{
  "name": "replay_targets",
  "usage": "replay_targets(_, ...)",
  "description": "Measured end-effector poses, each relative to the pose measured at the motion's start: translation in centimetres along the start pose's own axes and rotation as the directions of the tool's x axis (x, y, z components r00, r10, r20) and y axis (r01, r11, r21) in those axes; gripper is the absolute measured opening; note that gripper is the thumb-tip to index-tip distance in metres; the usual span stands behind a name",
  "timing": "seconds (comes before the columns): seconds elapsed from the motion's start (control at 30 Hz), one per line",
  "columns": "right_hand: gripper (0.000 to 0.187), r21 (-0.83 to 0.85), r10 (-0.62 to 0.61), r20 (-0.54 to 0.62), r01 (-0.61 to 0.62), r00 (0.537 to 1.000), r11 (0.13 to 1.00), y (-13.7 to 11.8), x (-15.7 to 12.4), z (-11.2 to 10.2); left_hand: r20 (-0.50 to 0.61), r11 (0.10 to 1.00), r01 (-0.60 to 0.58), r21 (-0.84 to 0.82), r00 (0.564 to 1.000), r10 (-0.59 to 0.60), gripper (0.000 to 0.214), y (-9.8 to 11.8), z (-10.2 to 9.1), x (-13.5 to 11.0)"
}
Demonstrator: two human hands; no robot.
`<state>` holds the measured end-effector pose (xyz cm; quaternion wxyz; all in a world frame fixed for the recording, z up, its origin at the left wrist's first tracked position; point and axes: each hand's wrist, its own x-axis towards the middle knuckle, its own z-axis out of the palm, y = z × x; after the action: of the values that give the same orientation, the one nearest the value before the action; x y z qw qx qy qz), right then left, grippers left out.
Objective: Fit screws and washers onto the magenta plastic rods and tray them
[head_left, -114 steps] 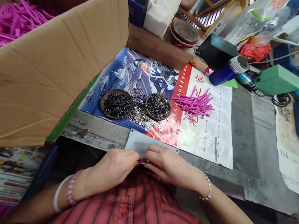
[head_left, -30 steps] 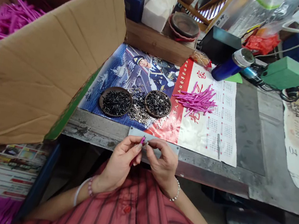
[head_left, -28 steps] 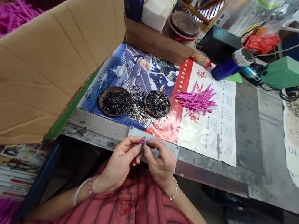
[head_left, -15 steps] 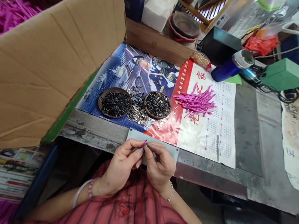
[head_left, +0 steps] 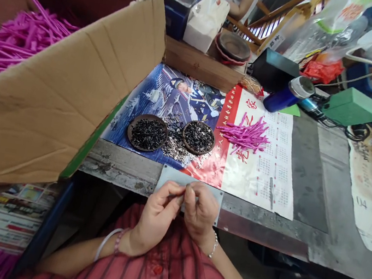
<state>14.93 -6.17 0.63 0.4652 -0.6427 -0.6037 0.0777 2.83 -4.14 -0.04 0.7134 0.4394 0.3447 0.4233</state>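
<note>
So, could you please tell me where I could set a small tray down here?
Grey metal bench top shows bare between the white calendar sheet and the loose paper at right. The calendar's lower part, below the pink plastic sticks, is also free. The two dark round trays and spilled silver washers crowd the middle.

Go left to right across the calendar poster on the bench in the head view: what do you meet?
Round dish of short black pieces → heap of small silver discs → second round dish of short black pieces → bundle of pink plastic sticks → thin metal strip
</note>
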Motion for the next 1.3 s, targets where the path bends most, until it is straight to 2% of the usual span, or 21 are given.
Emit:
replay_targets(0.1,0.035,-0.010,-0.049,0.045,0.050,0.998,0.999,0.1,0.1,-0.1,0.003,1.000,0.021,0.008,1.000,-0.021,0.011,0.4,0.3,-0.2)
replay_targets(0.2,0.032,0.026,-0.090,-0.029,0.091,0.996,0.996,0.4,0.0,0.0,-0.012,0.999,0.038,0.016,0.999,-0.037,0.012,0.8,0.5,-0.3)
replay_targets(0.27,0.034,0.039,-0.070,-0.034,0.071,0.997,0.997,0.7,-0.1,0.0,-0.015,0.999,0.042,0.009,0.999,-0.042,0.012,0.8,0.5,-0.5)
replay_targets(0.33,0.045,0.125,0.031,0.068,-0.040,0.997,0.991,0.9,-0.2,0.1,-0.014,0.998,0.055,-0.016,0.998,-0.055,0.011,0.8,0.6,-0.6)
replay_targets(0.4,0.054,0.280,0.150,0.191,-0.200,0.970,0.939,1.1,-0.1,0.0,-0.006,0.997,0.069,-0.047,0.998,-0.069,0.011,0.7,0.5,-0.7)
replay_targets(0.47,0.050,0.377,0.203,0.225,-0.277,0.953,0.884,1.1,0.1,-0.1,-0.001,0.996,0.074,-0.059,0.997,-0.074,0.011,0.6,0.4,-0.8)
replay_targets(0.57,0.030,0.354,0.224,0.135,-0.258,0.965,0.899,1.0,0.4,-0.5,-0.017,0.997,0.071,-0.033,0.997,-0.072,0.014,0.7,0.1,-1.0)
replay_targets(0.63,0.028,0.338,0.290,-0.005,-0.271,0.957,0.901,0.9,0.4,-0.8,-0.011,0.994,0.110,-0.016,0.994,-0.111,0.016,0.7,0.0,-1.1)
replay_targets(0.7,0.033,0.342,0.334,-0.170,-0.262,0.927,0.903,0.7,0.4,-1.1,0.020,0.987,0.162,0.015,0.987,-0.163,0.018,0.8,0.1,-1.2)
replay_targets(0.73,0.041,0.334,0.326,-0.192,-0.251,0.926,0.909,0.6,0.4,-1.1,0.043,0.985,0.170,0.041,0.984,-0.172,0.018,1.0,0.1,-1.3)
replay_targets(0.8,0.058,0.320,0.298,-0.102,-0.252,0.949,0.913,0.9,0.5,-1.4,0.104,0.981,0.143,0.127,0.982,-0.157,0.017,1.4,-0.3,-1.1)
replay_targets(0.83,0.060,0.310,0.300,-0.057,-0.268,0.952,0.912,1.3,0.6,-1.6,0.136,0.977,0.109,0.185,0.982,-0.135,0.016,1.7,-0.7,-1.0)
replay_targets(0.87,0.055,0.309,0.365,-0.087,-0.323,0.927,0.894,2.0,0.8,-2.1,0.172,0.964,0.060,0.258,0.979,-0.107,0.016,2.0,-1.4,-0.7)
replay_targets(0.93,0.048,0.337,0.433,-0.191,-0.356,0.881,0.872,3.8,1.1,-3.4,0.246,0.893,-0.077,0.443,0.968,-0.039,0.019,2.6,-3.4,0.1)
replay_targets(0.97,0.048,0.344,0.443,-0.256,-0.348,0.859,0.872,4.7,1.1,-4.2,0.283,0.823,-0.157,0.545,0.959,-0.004,0.021,2.7,-4.6,0.6)
replay_targets(1.07,0.044,0.329,0.432,-0.268,-0.340,0.861,0.881,6.3,0.1,-6.4,0.374,0.485,-0.347,0.803,0.926,0.042,0.028,2.5,-6.8,2.4)
replay_targets(1.13,0.038,0.312,0.449,-0.206,-0.377,0.869,0.872,6.2,-1.1,-7.1,0.444,0.257,-0.435,0.863,0.896,0.025,0.031,1.7,-6.1,3.6)
replay_targets(1.17,0.034,0.304,0.459,-0.174,-0.396,0.871,0.867,5.9,-1.6,-7.2,0.496,0.178,-0.488,0.854,0.868,-0.002,0.032,1.1,-5.1,4.2)
replay_targets(1.23,0.026,0.288,0.457,-0.127,-0.408,0.880,0.866,5.1,-2.3,-7.3,0.620,0.104,-0.612,0.784,0.781,-0.077,0.033,0.0,-2.5,5.0)
replay_targets(1.3,0.019,0.264,0.445,-0.096,-0.408,0.890,0.874,4.6,-2.5,-7.5,0.716,0.121,-0.706,0.698,0.685,-0.136,0.032,-0.5,-0.8,5.3)
